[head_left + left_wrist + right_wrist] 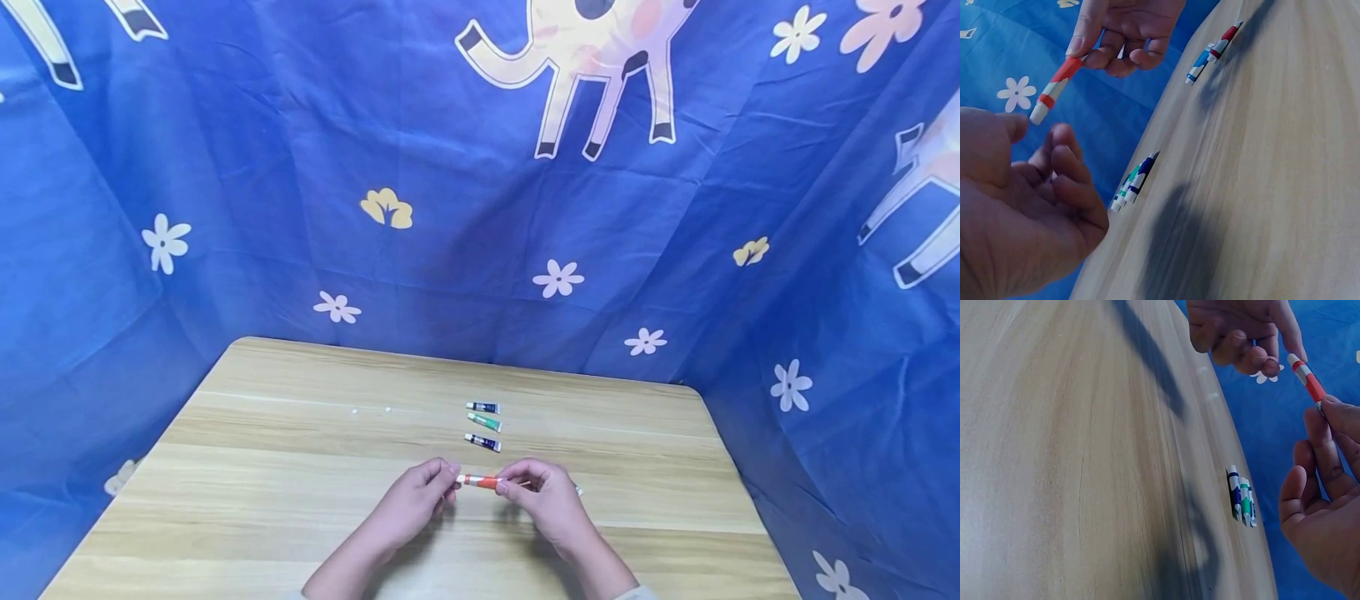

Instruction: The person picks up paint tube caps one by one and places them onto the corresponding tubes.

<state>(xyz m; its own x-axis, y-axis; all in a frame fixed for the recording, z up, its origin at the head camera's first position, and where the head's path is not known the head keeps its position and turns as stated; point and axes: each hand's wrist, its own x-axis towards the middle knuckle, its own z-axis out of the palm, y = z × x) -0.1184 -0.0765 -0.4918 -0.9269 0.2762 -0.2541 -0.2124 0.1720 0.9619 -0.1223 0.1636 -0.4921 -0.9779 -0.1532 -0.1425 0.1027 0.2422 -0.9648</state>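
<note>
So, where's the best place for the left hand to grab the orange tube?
Probably near the white cap, coming from the left. The right hand pinches the other end of the orange tube, so the cap end points toward the left hand. The tube is slim, so a thumb-and-finger pinch should suit it.

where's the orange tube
Lower centre of the head view: the right hand pinches the orange tube over the table, its white cap near the left hand.

Right hand (1330,515): pinches orange-red tube (1309,382) by one end
Left hand (1241,328): thumb just beside the tube's white tip (1292,358)
Tabletop (1085,456): three small tubes (1245,501), side by side near the edge
Beyond: blue cloth (1260,431)
</note>
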